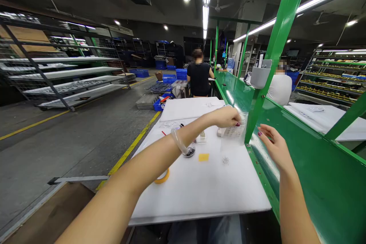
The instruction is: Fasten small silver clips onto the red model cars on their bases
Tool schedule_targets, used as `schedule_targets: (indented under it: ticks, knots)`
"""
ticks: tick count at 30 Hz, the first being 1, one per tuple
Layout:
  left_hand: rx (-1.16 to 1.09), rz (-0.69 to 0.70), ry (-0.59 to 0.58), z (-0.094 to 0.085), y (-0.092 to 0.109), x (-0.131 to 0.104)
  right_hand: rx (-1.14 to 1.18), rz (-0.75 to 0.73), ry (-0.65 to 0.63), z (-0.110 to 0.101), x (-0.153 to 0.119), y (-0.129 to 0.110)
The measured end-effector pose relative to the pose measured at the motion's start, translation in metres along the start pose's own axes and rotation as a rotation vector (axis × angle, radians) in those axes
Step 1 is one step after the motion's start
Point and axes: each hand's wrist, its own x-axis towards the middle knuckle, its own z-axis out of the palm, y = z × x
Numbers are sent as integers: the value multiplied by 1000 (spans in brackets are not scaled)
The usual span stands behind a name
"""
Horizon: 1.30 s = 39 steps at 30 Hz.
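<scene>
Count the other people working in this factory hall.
2. A person in a black shirt stands at the far end of the white table; a person in white sits behind the green bench. Others may be hidden.

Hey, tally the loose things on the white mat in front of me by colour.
Yellow: 2, tape roll and square pad
Clear: 1, plastic bag held by left hand
Silvery: 1, small pile of parts
Total: 4
</scene>
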Motion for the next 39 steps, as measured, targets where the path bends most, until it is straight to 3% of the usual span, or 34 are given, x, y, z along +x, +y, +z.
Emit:
schedule_targets:
  ticks: [4,8,12,17,20,23,27,30,34,39]
  knots:
    - [170,-8,-181,-29,62,-13,124,-88,-236,37,23,-50]
    - [253,-49,-251,-42,106,-36,231,-135,-234,53,28,-72]
    - [212,-32,-168,-47,124,-54,304,-136,-186,59,27,-78]
    - [145,57,-14,-59,118,-68,349,-118,-156,63,24,-81]
    - [159,84,64,-67,101,-76,370,-125,-150,67,24,-82]
    - [208,52,65,-73,82,-91,402,-129,-176,77,23,-83]
    - [238,-1,8,-84,60,-122,446,-122,-310,107,13,-85]
    - [269,-88,-18,-104,32,-144,454,-89,-426,134,1,-82]
    - [376,-285,15,-146,-41,-164,466,-23,-460,153,-14,-68]
    - [671,-548,168,-186,-154,-182,436,-18,-422,133,-28,-46]
